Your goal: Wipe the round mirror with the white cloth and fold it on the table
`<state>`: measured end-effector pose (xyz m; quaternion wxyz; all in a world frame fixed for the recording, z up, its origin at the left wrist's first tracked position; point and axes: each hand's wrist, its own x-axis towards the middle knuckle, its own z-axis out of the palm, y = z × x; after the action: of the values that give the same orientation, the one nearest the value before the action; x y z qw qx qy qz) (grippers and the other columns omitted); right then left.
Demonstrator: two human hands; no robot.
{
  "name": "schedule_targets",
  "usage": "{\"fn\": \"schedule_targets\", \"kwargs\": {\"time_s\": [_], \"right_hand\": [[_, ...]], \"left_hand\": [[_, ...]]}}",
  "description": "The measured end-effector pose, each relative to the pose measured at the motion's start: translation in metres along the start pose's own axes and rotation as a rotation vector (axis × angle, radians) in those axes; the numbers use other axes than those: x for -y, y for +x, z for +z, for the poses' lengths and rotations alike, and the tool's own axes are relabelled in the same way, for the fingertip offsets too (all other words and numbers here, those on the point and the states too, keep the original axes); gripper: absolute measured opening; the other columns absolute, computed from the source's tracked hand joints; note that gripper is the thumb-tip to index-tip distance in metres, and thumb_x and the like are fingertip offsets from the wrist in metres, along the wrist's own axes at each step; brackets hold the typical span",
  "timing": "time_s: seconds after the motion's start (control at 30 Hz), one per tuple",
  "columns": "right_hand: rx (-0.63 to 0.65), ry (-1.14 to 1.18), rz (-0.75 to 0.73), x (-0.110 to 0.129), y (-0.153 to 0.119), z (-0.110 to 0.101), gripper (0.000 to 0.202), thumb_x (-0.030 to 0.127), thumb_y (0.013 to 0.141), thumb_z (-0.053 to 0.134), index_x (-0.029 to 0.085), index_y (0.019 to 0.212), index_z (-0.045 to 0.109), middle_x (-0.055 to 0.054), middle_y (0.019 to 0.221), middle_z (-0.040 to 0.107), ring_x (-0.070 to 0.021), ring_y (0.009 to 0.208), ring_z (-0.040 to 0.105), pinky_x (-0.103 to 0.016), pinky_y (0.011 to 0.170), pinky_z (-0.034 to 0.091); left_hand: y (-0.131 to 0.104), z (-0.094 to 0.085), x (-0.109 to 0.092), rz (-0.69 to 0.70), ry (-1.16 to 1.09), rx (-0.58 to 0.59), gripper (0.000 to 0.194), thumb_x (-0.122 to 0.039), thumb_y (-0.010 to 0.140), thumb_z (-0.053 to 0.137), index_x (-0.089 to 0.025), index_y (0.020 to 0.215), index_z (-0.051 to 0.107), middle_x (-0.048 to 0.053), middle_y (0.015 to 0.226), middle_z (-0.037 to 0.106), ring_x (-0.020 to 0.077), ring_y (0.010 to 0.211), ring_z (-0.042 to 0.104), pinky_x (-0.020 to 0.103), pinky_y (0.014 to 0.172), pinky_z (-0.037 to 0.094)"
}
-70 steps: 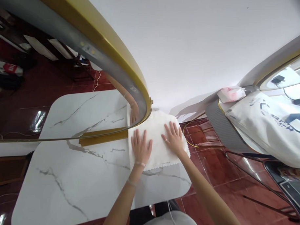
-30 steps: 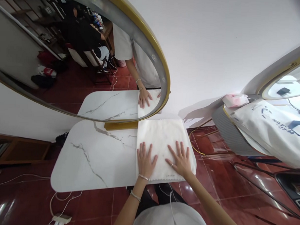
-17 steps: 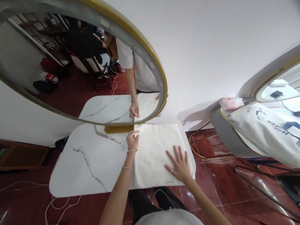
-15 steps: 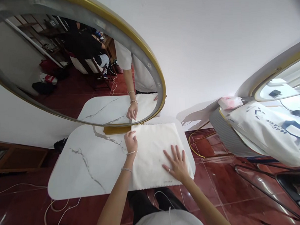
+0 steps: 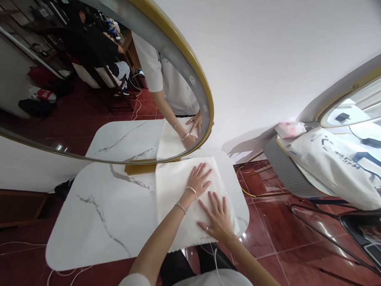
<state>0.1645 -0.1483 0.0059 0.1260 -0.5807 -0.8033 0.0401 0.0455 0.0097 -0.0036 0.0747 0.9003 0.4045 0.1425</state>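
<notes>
A cream-white cloth (image 5: 176,202) with a scalloped edge lies flat on the white marbled table (image 5: 83,222), its front edge reaching the table's near rim. My left hand (image 5: 198,181) rests flat on the cloth's upper right part, fingers stretched out. Just below and to the right, my right hand (image 5: 217,217) lies on the cloth too, fingers spread, a ring on one of them. Small faint print shows near the cloth's lower edge, partly behind my right wrist.
An oval gold-rimmed mirror (image 5: 203,75) stands over the table's back, reflecting a seated person in black. To the right, a side table (image 5: 279,169) bears a tissue pack (image 5: 290,129) and a white printed cloth bag (image 5: 331,163). A black chair (image 5: 352,220) stands at the lower right.
My left hand has left the cloth's upper left corner and moved right, opening flat on the cloth near my right hand. The view has shifted, and the cloth sits slightly askew.
</notes>
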Motion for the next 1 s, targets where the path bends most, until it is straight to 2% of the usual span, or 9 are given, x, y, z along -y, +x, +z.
{"fn": "schedule_targets", "kwargs": {"time_s": [0.2, 0.37, 0.47, 0.53, 0.6, 0.73, 0.83, 0.9, 1.0], "right_hand": [[0.112, 0.108, -0.045, 0.073, 0.025, 0.017, 0.085, 0.066, 0.085, 0.05, 0.035, 0.154, 0.011, -0.015, 0.161, 0.007, -0.042, 0.146, 0.001, -0.071, 0.108, 0.008], [0.155, 0.191, -0.05, 0.139, 0.051, 0.028, 0.081, 0.068, 0.089, 0.039, 0.033, 0.154, 0.007, -0.018, 0.16, 0.006, -0.0437, 0.146, 0.003, -0.074, 0.106, 0.005], [0.181, 0.23, -0.069, 0.16, 0.061, 0.027, 0.079, 0.067, 0.091, 0.036, 0.031, 0.155, 0.007, -0.019, 0.16, 0.006, -0.0438, 0.146, 0.006, -0.073, 0.106, 0.004], [0.181, 0.238, -0.061, 0.164, 0.062, 0.028, 0.078, 0.067, 0.091, 0.036, 0.032, 0.155, 0.008, -0.019, 0.16, 0.006, -0.0431, 0.146, 0.007, -0.072, 0.107, 0.004], [0.172, 0.224, -0.032, 0.161, 0.058, 0.031, 0.078, 0.066, 0.09, 0.04, 0.034, 0.154, 0.01, -0.017, 0.16, 0.008, -0.0413, 0.146, 0.006, -0.07, 0.108, 0.003], [0.145, 0.165, 0.045, 0.138, 0.04, 0.036, 0.079, 0.068, 0.087, 0.045, 0.035, 0.153, 0.017, -0.016, 0.16, 0.013, -0.0395, 0.147, 0.004, -0.069, 0.109, 0.004], [0.127, 0.134, 0.064, 0.119, 0.03, 0.033, 0.079, 0.07, 0.086, 0.046, 0.035, 0.152, 0.021, -0.017, 0.16, 0.012, -0.04, 0.147, 0.004, -0.07, 0.109, 0.006], [0.123, 0.121, 0.061, 0.113, 0.027, 0.031, 0.079, 0.068, 0.086, 0.047, 0.035, 0.152, 0.02, -0.017, 0.16, 0.011, -0.041, 0.147, 0.004, -0.071, 0.108, 0.007], [0.128, 0.111, 0.042, 0.118, 0.028, 0.032, 0.079, 0.064, 0.087, 0.049, 0.035, 0.153, 0.016, -0.016, 0.161, 0.008, -0.0429, 0.146, 0.004, -0.072, 0.107, 0.008]], "left_hand": [[-0.055, -0.038, 0.059, -0.019, 0.047, 0.058, 0.057, -0.04, 0.094, 0.048, -0.029, 0.148, 0.035, 0.008, 0.16, 0.022, 0.0273, 0.148, 0.015, 0.049, 0.119, 0.019], [-0.099, -0.068, 0.111, -0.07, 0.112, 0.08, 0.06, -0.039, 0.093, 0.049, -0.023, 0.149, 0.035, 0.012, 0.16, 0.022, 0.0292, 0.149, 0.014, 0.05, 0.119, 0.018], [-0.113, -0.078, 0.126, -0.106, 0.121, 0.061, 0.063, -0.04, 0.091, 0.051, -0.02, 0.149, 0.034, 0.013, 0.159, 0.024, 0.0295, 0.148, 0.016, 0.05, 0.119, 0.019], [-0.112, -0.077, 0.123, -0.146, 0.108, 0.025, 0.063, -0.039, 0.09, 0.053, -0.023, 0.148, 0.035, 0.011, 0.159, 0.023, 0.0312, 0.148, 0.016, 0.052, 0.119, 0.017], [-0.1, -0.069, 0.108, -0.195, 0.077, -0.014, 0.062, -0.037, 0.09, 0.053, -0.024, 0.148, 0.036, 0.01, 0.16, 0.02, 0.0328, 0.148, 0.014, 0.053, 0.119, 0.018], [-0.063, -0.04, 0.065, -0.224, -0.015, -0.03, 0.069, -0.04, 0.091, 0.049, -0.014, 0.151, 0.027, 0.014, 0.161, 0.014, 0.0339, 0.149, 0.007, 0.054, 0.119, 0.016], [-0.044, -0.026, 0.044, -0.216, -0.027, -0.018, 0.074, -0.041, 0.092, 0.046, -0.011, 0.153, 0.016, 0.014, 0.161, 0.013, 0.0329, 0.149, 0.001, 0.055, 0.12, 0.009], [-0.041, -0.025, 0.041, -0.205, -0.021, -0.01, 0.074, -0.042, 0.093, 0.044, -0.013, 0.154, 0.014, 0.012, 0.162, 0.013, 0.0305, 0.149, 0.002, 0.053, 0.121, 0.009], [-0.052, -0.032, 0.05, -0.194, -0.021, -0.008, 0.068, -0.043, 0.094, 0.044, -0.019, 0.153, 0.02, 0.008, 0.162, 0.013, 0.0282, 0.15, 0.006, 0.049, 0.121, 0.013]]}}
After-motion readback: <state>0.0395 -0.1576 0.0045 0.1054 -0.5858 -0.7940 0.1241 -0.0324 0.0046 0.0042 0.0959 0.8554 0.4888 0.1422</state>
